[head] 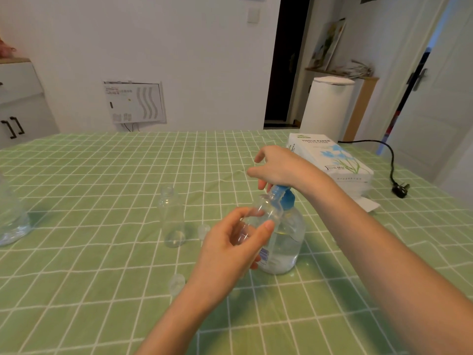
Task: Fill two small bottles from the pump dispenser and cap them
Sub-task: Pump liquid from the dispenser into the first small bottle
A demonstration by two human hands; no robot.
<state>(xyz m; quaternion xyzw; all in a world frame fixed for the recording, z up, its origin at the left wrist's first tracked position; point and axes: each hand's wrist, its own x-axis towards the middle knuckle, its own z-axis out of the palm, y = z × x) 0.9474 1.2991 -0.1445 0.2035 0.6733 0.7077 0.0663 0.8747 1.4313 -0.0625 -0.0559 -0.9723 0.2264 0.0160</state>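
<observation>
One surface (102, 175) carries one tissue pack (332, 160) and one pump dispenser (284, 242). The right hand (279, 165) rests on its pump head (286, 198), grip loose. Two small bottles: the left hand (230, 252) grip holds the tilted bottle (268, 208) at the nozzle; the standing bottle (172, 219) is nearby. Two caps: far cap (203, 230), near cap (176, 281).

Looks like clear, glossy plastic in the pump dispenser (284, 242), with smooth, duller blue plastic for its pump head (286, 198). Reads as the same thin transparent plastic in the tilted small bottle (267, 210) and the upright small bottle (172, 219), glinting along the edges. Appears translucent and faintly frosted in the far cap (203, 230) and the near cap (177, 283). Shows as matt green checked fabric in the tablecloth (102, 175), lightly creased. Shines softly as white printed film on the tissue pack (335, 162).
</observation>
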